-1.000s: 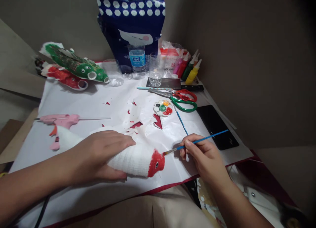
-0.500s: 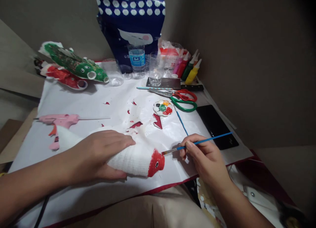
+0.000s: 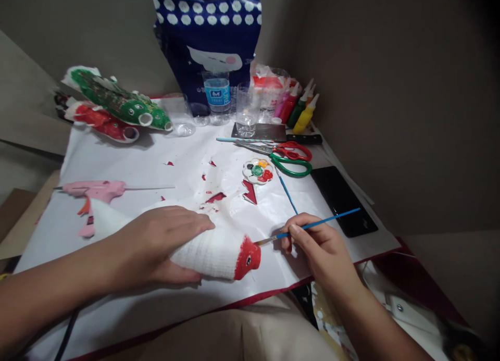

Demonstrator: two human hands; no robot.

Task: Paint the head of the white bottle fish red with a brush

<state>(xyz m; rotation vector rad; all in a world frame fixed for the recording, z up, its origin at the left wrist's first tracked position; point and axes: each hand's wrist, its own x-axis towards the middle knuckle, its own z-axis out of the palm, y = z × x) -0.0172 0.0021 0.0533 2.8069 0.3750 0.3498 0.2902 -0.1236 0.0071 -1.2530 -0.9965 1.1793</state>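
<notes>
A white gauze-wrapped fish (image 3: 209,254) with a red-painted head and a small eye lies on the paper-covered table. Across its body my left hand (image 3: 167,245) is wrapped, fingers on top and thumb at the near side. My right hand (image 3: 312,238) pinches a blue paintbrush (image 3: 332,218), whose bristles touch the upper edge of the red head. Beyond them sits a flower-shaped palette (image 3: 258,171) with red, orange, green and black paint. A second blue brush (image 3: 287,191) rests between the palette and my right hand.
Green fish (image 3: 117,98) and a red fish (image 3: 103,124) lie at the back left, a pink glue gun (image 3: 96,189) at left. Scissors (image 3: 291,158), a black phone (image 3: 344,200), clear cups (image 3: 247,111), paint bottles (image 3: 305,114) and a blue bag (image 3: 211,43) stand or lie further off.
My right hand and its brush have shifted slightly left, with the bristles moving a little along the top of the red head. My left hand and the fish look unmoved.
</notes>
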